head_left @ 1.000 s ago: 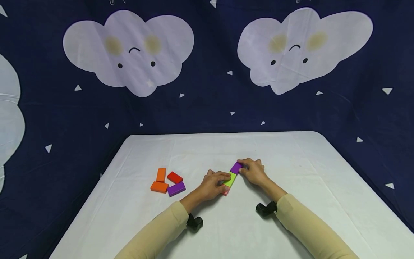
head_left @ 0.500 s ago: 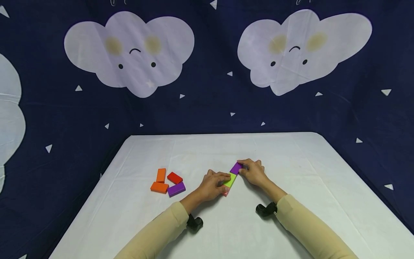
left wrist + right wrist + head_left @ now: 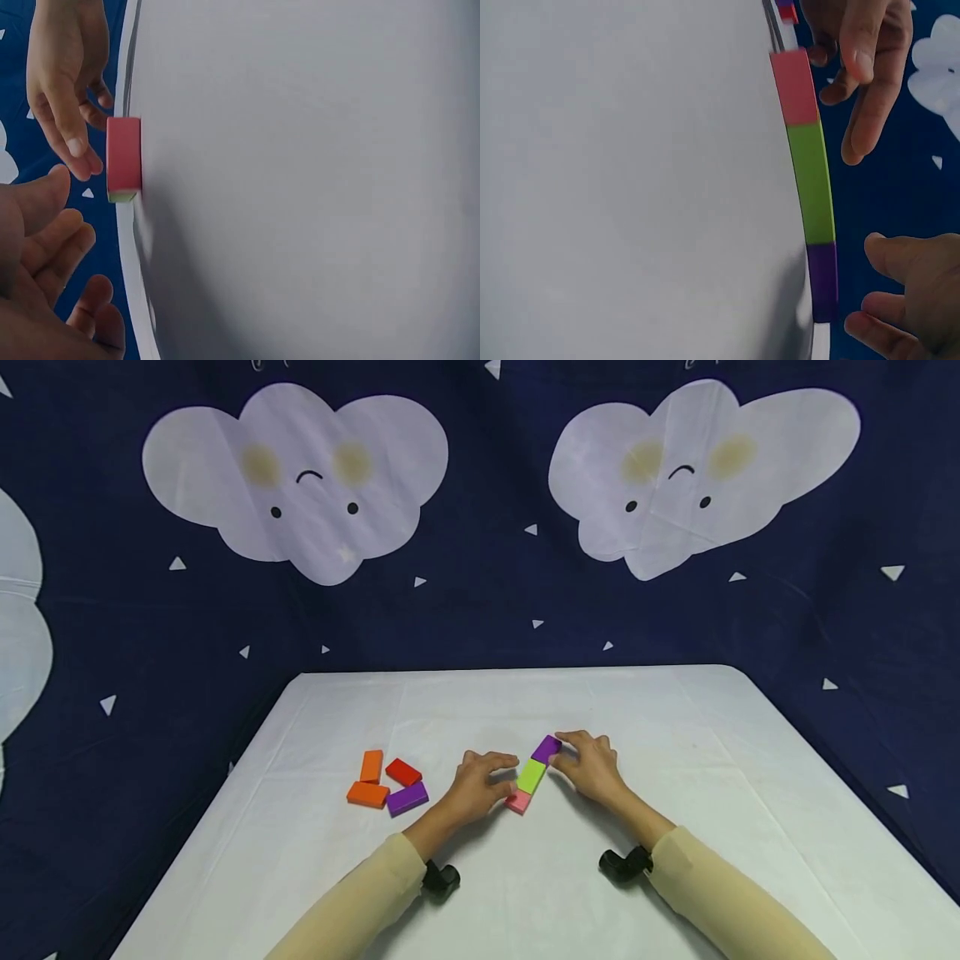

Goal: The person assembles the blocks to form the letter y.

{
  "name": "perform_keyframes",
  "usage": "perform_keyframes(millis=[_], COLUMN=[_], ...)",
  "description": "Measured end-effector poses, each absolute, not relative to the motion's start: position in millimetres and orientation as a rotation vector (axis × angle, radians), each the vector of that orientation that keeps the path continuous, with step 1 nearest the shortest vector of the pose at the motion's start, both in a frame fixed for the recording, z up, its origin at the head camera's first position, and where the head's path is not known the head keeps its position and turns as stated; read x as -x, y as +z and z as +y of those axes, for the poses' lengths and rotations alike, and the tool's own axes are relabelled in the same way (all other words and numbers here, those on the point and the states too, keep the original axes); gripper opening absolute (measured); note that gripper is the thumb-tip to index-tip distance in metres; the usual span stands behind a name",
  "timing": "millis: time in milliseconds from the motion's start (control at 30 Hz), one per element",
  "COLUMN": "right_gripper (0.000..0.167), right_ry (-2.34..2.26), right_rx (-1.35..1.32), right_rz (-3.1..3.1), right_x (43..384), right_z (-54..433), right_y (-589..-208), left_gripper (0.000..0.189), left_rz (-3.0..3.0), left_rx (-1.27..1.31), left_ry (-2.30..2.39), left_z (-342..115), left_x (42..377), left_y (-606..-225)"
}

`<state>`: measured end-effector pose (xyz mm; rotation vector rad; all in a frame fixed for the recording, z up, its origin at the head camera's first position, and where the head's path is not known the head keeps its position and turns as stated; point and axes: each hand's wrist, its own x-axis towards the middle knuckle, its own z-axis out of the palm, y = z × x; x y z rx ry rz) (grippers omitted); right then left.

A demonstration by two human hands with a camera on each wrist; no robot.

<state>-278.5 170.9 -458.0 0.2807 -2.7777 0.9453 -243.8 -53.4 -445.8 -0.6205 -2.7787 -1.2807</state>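
Observation:
Three rectangular blocks lie end to end in a slanting row on the table: a pink block [image 3: 518, 802] nearest, a lime green block [image 3: 532, 776] in the middle, a purple block [image 3: 547, 749] farthest. My left hand [image 3: 477, 785] hovers to the left of the row, fingers spread and loosely bent, nothing between them. Beside the purple end is my right hand [image 3: 592, 767], thumb and fingers parted. The right wrist view shows a gap between that hand and the purple block [image 3: 823, 283]. From the left wrist, mainly the pink block's end [image 3: 124, 154] shows.
Left of the hands lie an upright-pointing orange block [image 3: 371, 767], another orange block [image 3: 368, 794], a red block [image 3: 404, 772] and a second purple block [image 3: 408, 798], loosely grouped. They rest on the white-covered table [image 3: 480, 702]. Behind it hangs a dark blue cloth [image 3: 487, 602] with clouds.
My left hand has let go of the green and pink blocks and drawn back to the left. My right hand's fingers have come off the purple block. The row keeps its place.

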Motion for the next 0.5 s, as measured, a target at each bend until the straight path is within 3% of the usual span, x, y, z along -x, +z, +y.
perform_keyframes(millis=[500], right_gripper=[0.068], right_ry=[0.804], right_rx=[-0.342], right_rz=[-2.83], right_x=[253], right_z=[150], right_y=[-458], left_gripper=[0.032], left_rz=[-2.741], left_rx=[0.352], left_ry=[-1.328], left_z=[-87], left_x=[235], left_y=[-446])
